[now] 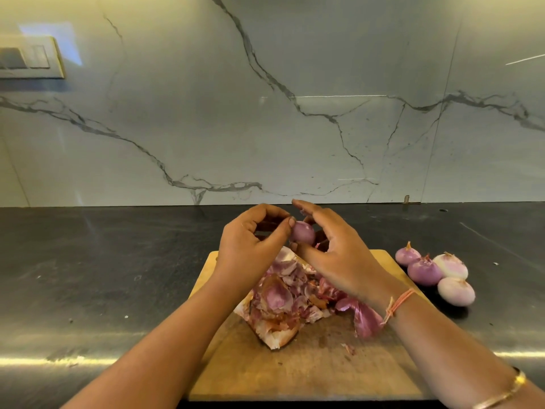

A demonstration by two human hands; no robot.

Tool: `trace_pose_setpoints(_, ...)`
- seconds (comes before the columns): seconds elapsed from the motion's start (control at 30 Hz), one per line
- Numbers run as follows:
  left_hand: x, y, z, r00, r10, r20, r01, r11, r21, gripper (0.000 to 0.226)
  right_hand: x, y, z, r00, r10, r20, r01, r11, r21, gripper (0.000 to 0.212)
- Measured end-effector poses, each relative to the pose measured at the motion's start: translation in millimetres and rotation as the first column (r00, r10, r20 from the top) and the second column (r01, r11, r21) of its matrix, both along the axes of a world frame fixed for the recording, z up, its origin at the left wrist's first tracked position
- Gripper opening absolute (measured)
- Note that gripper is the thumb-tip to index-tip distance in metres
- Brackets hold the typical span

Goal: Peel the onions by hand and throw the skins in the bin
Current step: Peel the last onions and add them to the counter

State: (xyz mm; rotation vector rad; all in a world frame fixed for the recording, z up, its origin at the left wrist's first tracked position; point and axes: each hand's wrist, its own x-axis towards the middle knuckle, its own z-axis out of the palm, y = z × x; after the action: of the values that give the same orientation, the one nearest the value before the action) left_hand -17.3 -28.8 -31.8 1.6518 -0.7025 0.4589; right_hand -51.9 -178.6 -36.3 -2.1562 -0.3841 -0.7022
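Looking from the left, I see a pale switch plate on the veined marble backsplash, well above the dark countertop that runs across in front of me.

My left hand is raised above the far edge of the wooden cutting board. Its fingers are curled into a narrow ring, with the thumb tip and forefinger closing on the upper left side of the small purple onion.

That onion is held in the air between both hands, over the far end of the board and off its surface. Its visible face is smooth and glossy.

My right hand cups it from the right and from behind, with the thumb under it and the fingers bent round its far side. A small shred of skin shows at those fingers.

Below the hands, a loose pile of onion skins, pink, purple and papery brown, lies on the middle of the board. 1 darker purple piece lies at the pile's right edge, beside my right wrist.

An orange thread bracelet is tied round that wrist, and a gold bangle sits further up the forearm.

On the countertop just right of the board, 4 peeled onions rest in a tight cluster, touching one another. 2 are purple and 2 are paler.
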Motion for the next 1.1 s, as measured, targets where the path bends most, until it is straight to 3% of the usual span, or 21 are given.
trace_pose_setpoints(0.27, 0.8, -0.7, 4.0, 0.963, -0.145, -0.225, 0.091, 0.968, -0.233, 0.02, 0.7, 0.8, -2.3, 1.0, 0.031, 0.0, -0.031, 0.973, -0.228, 0.075)
trace_pose_setpoints(0.47, 3.0, -1.4, 2.1, 0.975, -0.091, -0.201, 0.051, 0.979, -0.197, 0.019, 0.5, 2.3, -2.6, 0.999, 0.019, 0.029, -0.01, 0.958, -0.288, 0.077)
trace_pose_setpoints(0.57, 6.4, -0.7, 0.1, 0.988, -0.002, -0.156, -0.02, 0.99, -0.141, 0.019, 1.5, 0.5, -1.1, 0.999, -0.012, 0.033, 0.019, 0.972, -0.234, 0.072)
trace_pose_setpoints(0.73, 9.5, 1.7, 0.2, 0.991, 0.113, -0.07, -0.117, 0.991, -0.057, 0.02, 2.0, -1.0, 0.6, 0.994, -0.061, 0.089, 0.068, 0.994, -0.088, 0.028)
trace_pose_setpoints(0.87, 13.0, 6.1, 0.4, 0.984, 0.173, -0.038, -0.174, 0.984, -0.029, 0.023, -0.3, -3.4, 2.5, 0.997, -0.059, 0.044, 0.06, 0.998, -0.008, 0.026)
trace_pose_setpoints(1.1, 15.6, 10.0, -1.6, 0.961, 0.254, 0.11, -0.269, 0.948, 0.167, 0.03, -3.4, -8.2, 5.2, 0.997, -0.072, 0.013, 0.069, 0.985, 0.159, 0.035)
